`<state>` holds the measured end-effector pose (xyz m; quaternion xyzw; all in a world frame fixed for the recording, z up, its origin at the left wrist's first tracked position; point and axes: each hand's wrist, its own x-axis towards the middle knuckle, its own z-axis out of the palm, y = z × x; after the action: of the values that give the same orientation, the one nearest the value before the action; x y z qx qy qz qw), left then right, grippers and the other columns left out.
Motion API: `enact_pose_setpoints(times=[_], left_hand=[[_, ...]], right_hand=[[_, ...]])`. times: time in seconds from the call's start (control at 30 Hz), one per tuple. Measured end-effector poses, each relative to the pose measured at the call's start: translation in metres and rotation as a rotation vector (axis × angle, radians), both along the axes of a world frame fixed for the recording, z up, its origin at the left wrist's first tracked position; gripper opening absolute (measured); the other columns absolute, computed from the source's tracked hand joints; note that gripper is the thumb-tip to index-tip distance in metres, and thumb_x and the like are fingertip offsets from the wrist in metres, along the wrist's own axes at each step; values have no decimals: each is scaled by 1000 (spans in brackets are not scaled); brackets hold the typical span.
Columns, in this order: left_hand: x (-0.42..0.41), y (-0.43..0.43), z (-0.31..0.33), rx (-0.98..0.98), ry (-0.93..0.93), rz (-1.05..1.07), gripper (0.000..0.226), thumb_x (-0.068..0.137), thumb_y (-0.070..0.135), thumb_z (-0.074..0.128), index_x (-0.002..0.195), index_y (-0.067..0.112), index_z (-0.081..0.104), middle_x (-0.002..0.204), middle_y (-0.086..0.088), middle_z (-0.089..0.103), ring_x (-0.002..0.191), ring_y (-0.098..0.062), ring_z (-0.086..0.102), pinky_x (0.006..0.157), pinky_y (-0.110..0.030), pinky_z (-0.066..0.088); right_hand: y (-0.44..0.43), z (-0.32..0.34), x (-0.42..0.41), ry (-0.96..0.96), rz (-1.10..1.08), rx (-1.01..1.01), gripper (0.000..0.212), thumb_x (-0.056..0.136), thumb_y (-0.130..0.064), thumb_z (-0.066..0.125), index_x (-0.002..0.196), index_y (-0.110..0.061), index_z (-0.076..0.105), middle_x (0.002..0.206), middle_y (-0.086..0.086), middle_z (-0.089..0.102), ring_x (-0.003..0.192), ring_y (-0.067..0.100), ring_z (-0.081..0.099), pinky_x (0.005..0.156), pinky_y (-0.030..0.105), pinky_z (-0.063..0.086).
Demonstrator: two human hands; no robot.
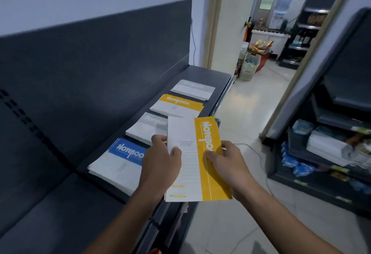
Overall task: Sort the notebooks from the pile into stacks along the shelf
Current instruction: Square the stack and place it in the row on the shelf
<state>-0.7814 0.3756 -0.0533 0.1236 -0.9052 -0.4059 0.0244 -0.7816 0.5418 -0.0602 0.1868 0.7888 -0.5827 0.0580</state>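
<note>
Both hands carry it: left hand (160, 159) pinching the white side, right hand (228, 163) with fingers curled round the yellow edge of the yellow notebook (192, 169), held above the shelf (218, 75), just short of the yellow stack (176, 104). That stack is my match (judging by band colour). I'd turn the cover to its heading, square corners, lower flat. Grey stack (144, 128) and blue stack (120, 161) lie nearer than it, a pale stack (192, 90) beyond.

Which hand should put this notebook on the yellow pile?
Probably the left hand: it grips the yellow-banded paper notebook on the dark shelf's side, nearer the yellow-topped stack than the right hand.
</note>
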Motion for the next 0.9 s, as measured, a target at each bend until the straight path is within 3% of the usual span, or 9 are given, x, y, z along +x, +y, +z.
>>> enact_pose_setpoints(times=[0.17, 0.33, 0.43, 0.6, 0.7, 0.9], left_hand=[[-64, 62, -3, -9, 10, -14, 26, 98, 27, 58, 117, 22, 42, 108, 1, 65, 84, -13, 61, 59, -24, 44], [-128, 131, -4, -19, 9, -4, 28, 95, 28, 59, 116, 22, 41, 105, 3, 63, 89, -19, 60, 74, -32, 47], [-160, 162, -3, -28, 11, -3, 28, 96, 28, 59, 115, 23, 39, 102, 7, 60, 84, -13, 56, 64, -27, 42], [-217, 195, -1, -31, 37, 11, 27, 95, 27, 58, 114, 24, 39, 100, 7, 64, 83, -12, 59, 66, -31, 44], [-252, 208, -2, -28, 40, 11, 27, 96, 26, 58, 114, 24, 38, 102, 6, 63, 80, -7, 57, 59, -24, 41], [-332, 225, -5, -30, 47, 9, 26, 97, 26, 55, 116, 23, 38, 107, 3, 65, 86, -15, 61, 63, -28, 44]], right_hand=[[62, -9, -61, 11, -8, -24, 20, 91, -22, 63, 111, -24, 59, 105, -5, 70, 89, 20, 70, 74, 36, 57], [127, -13, -124, 5, -4, -25, 22, 89, -24, 61, 111, -26, 58, 105, -4, 70, 90, 20, 69, 79, 39, 59], [157, -10, -157, -11, 3, -5, 19, 89, -25, 62, 108, -25, 58, 104, -3, 69, 90, 21, 69, 81, 42, 59], [192, -3, -216, -2, 39, 2, 14, 91, -24, 61, 104, -26, 57, 102, -4, 69, 89, 20, 69, 82, 43, 59], [206, -2, -254, 7, 43, 3, 11, 90, -21, 62, 100, -24, 59, 98, -3, 70, 86, 21, 70, 81, 44, 60], [222, -4, -335, -9, 58, -3, 10, 89, -22, 62, 99, -25, 60, 96, -3, 73, 85, 23, 72, 83, 51, 60]])
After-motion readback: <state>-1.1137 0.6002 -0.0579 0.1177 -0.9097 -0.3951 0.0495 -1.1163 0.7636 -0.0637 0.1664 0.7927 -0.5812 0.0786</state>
